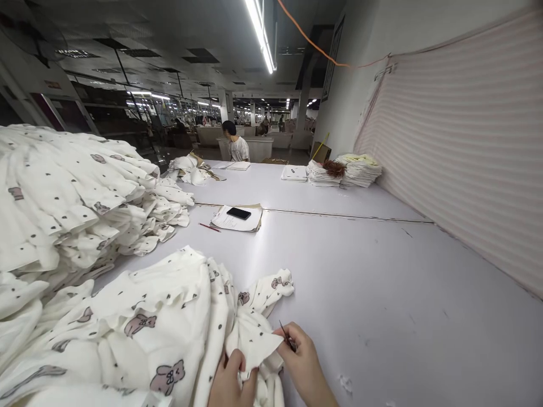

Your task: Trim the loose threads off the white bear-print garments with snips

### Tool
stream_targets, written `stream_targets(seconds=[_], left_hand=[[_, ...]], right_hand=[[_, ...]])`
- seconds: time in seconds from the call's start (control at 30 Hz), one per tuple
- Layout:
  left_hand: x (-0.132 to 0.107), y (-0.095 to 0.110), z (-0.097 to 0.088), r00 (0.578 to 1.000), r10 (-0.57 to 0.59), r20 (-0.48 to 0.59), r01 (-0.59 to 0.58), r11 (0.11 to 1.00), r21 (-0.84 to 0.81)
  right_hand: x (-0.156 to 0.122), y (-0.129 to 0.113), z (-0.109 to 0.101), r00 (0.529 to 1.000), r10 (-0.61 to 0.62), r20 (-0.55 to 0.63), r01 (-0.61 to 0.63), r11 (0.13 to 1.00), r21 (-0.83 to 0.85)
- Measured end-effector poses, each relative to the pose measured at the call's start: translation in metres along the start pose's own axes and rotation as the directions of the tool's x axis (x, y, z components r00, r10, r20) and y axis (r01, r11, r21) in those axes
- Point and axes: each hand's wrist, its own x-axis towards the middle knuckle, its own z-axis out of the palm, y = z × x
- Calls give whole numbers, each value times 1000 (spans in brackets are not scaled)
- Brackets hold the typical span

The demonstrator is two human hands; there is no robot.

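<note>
A white garment printed with pink bears and small dark dots lies at the near edge of the grey table. My left hand pinches a fold of this garment from below. My right hand grips small thread snips, whose dark blades touch the edge of the same fold. Both hands sit close together at the bottom centre of the view.
A tall pile of the same printed garments fills the left. A black phone rests on papers, with a red pen beside them. Folded stacks sit far right by a striped fabric wall. A person works in the distance.
</note>
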Motion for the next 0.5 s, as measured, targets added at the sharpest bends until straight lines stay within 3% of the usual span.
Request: stream_targets(seconds=[0.13,0.33,0.5], left_hand=[[-6,-5,-3,996,64,-55,-64,998,-9],[-12,1,-7,1000,-8,-20,4,985,-171],[-15,0,-5,998,-21,-65,5,972,-234]], right_hand=[[-12,-6,-9,1000,14,-4,-14,996,-84],[-33,-20,-18,991,-55,125,83,971,-225],[-26,-33,-5,969,-129,212,190,935,-298]])
